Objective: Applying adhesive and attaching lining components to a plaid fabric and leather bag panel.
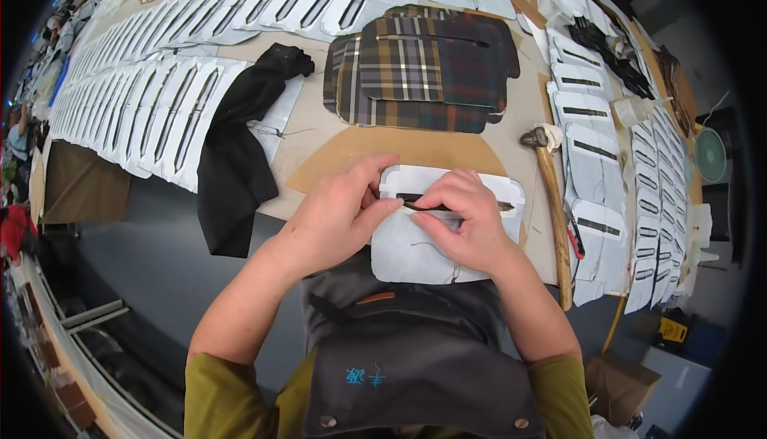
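A white-backed fabric panel (406,257) with rounded corners lies at the table's near edge, in front of my body. A dark-edged slit runs across its upper half, and loose threads lie on its lower part. My left hand (342,214) pinches the panel at the slit's left end, thumb on top; its other fingers are partly hidden. Close beside it, my right hand (466,219) is closed, with thumb and fingertips pinching the dark edging (423,207) of the slit. Under the panel's far side sits a tan board (335,163).
Beyond the board lies a stack of plaid fabric pieces (431,71). Black cloth (240,135) hangs over the edge at left, beside rows of slit white panels (152,111). On the right are a wooden-handled hammer (553,215), red-handled cutter (574,238) and squeeze bottle (633,111).
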The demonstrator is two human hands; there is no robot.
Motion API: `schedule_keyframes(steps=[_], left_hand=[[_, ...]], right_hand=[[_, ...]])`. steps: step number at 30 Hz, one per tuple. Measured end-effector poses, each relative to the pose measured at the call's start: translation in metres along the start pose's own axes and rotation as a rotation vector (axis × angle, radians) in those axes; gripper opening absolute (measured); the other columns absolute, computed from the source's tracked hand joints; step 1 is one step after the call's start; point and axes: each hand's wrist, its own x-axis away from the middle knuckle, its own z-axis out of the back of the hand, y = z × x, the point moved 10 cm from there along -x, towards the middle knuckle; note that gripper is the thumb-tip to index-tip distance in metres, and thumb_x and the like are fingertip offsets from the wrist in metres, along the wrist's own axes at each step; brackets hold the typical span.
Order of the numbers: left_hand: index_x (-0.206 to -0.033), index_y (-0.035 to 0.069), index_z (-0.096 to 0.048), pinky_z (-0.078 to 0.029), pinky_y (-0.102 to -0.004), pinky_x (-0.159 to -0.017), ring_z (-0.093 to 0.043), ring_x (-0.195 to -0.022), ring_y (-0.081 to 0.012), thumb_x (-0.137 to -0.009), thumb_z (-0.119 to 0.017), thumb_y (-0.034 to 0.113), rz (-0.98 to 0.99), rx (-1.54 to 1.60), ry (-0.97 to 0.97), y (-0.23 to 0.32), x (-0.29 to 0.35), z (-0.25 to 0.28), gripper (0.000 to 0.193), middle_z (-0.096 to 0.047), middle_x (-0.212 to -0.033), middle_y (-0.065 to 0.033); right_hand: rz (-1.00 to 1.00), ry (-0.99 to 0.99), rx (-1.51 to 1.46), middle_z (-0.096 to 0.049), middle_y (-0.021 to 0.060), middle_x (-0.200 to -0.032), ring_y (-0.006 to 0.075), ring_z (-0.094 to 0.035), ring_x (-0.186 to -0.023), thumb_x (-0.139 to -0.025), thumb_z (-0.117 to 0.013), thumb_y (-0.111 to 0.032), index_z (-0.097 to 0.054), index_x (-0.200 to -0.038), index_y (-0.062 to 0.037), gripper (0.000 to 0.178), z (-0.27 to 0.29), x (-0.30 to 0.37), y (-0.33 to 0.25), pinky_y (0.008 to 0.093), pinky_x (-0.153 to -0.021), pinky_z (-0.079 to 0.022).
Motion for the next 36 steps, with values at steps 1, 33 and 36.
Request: schedule_keyframes(steps=[1,33,36], left_hand=[[-0.136,-0.001,-0.054,-0.052,-0.042,-0.085,-0.064,-0.09,-0.0356,-0.092,-0.073,0.012,0.184,0.062,-0.134,-0.011,-0.001,-0.011,0.05,-0.067,-0.097,-0.0168],[-0.097,0.008,-0.074,-0.044,-0.0407,-0.09,-0.058,-0.103,-0.0305,-0.076,-0.061,-0.006,-0.512,-0.522,-0.31,0.052,-0.025,-0.02,0.029,-0.063,-0.097,-0.0079],[-0.09,0.009,-0.075,-0.042,-0.0402,-0.093,-0.059,-0.102,-0.0283,-0.077,-0.061,-0.005,-0.414,-0.649,-0.573,0.042,-0.041,-0.041,0.024,-0.062,-0.094,-0.0076]], right_hand=[[-0.014,-0.031,-0.004,-0.066,0.0041,-0.084,0.0248,-0.06,-0.083,-0.078,-0.078,-0.007,-0.071,-0.09,-0.0083,0.015,-0.002,0.0,0.001,0.0368,-0.08,-0.041],[0.029,-0.029,0.11,-0.067,0.0017,-0.084,0.024,-0.059,-0.084,-0.077,-0.084,-0.014,-0.071,-0.084,-0.0092,0.016,-0.006,0.0,-0.003,0.0392,-0.083,-0.041],[0.056,-0.01,0.145,-0.066,0.001,-0.083,0.0238,-0.059,-0.083,-0.076,-0.085,-0.014,-0.073,-0.085,-0.01,0.016,-0.003,-0.001,-0.008,0.0393,-0.083,-0.041]])
